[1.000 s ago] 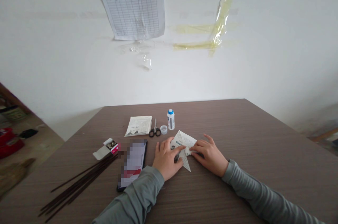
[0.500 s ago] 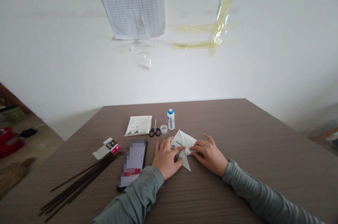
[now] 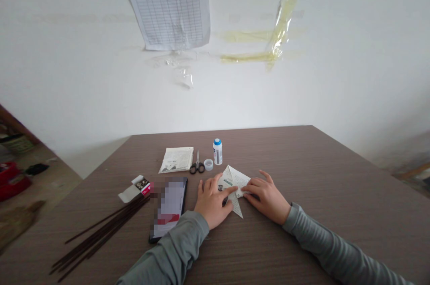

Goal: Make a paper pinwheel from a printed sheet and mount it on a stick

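Note:
A piece of printed paper (image 3: pixel 237 208), folded into pointed flaps, lies on the table between my hands. My left hand (image 3: pixel 212 204) rests on its left side with fingers spread, the index finger reaching to the middle of the folds. At the right edge, my right hand (image 3: pixel 265 197) has its thumb and index finger closed on a small folded part, while another finger sticks up. Both hands cover parts of the paper. Just beyond it stand a white glue bottle (image 3: pixel 217 153) with a blue cap and a small clear round container (image 3: pixel 208 165).
Black-handled scissors (image 3: pixel 197 166) lie beside a stack of folded printed paper (image 3: pixel 176 159). Left of my left forearm are a phone (image 3: pixel 173 204), an open small box (image 3: pixel 137 189) and several thin dark sticks (image 3: pixel 101 236). The table (image 3: pixel 319 164) meets a white wall.
My left index finger has shifted very slightly on the folds. My right hand and the other things look the same.

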Demonstrator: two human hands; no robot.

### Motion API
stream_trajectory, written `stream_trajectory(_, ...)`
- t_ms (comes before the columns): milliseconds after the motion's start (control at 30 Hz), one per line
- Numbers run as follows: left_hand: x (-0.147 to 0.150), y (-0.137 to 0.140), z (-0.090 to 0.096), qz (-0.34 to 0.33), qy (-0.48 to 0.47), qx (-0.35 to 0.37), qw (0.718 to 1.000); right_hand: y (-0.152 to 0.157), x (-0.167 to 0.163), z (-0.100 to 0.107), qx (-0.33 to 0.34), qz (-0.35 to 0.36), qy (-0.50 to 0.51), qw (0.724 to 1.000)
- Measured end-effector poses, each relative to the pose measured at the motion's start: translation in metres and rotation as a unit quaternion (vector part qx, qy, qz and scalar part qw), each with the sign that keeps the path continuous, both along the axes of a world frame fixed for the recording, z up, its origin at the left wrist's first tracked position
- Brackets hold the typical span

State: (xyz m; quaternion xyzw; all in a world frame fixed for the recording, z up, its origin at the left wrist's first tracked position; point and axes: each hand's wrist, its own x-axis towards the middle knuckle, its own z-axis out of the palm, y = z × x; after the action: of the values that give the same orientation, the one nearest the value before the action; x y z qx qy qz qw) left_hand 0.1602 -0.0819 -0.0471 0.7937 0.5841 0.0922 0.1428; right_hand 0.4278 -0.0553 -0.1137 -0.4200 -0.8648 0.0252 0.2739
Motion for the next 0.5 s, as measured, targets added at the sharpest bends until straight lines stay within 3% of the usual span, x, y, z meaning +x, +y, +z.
stream_trajectory(500,-0.0039,0.0035,0.0005,-0.016,0.009,-0.018,1.000,0.0012,0.0008,-0.0016,0.015,0.003,0.006,1.000)
